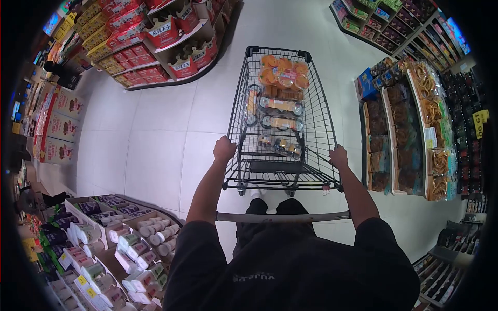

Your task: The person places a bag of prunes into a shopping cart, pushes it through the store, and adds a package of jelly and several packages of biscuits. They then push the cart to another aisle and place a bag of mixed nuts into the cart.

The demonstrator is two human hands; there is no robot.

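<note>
Cart [276, 167] — both hands [224, 149] on side rims [324, 103], open floor [155, 135] left.

Packs [281, 108] in cart [276, 167], snack rack [389, 140] right, tubs [137, 249] left

Stocked shelves [193, 35] flank the pale tiled floor [155, 137]; one screen [458, 35], perhaps, glows.

Black wire shopping cart [276, 167], upright, partly loaded, basket narrowing toward far end, on pale tiled floor [155, 147].
</note>
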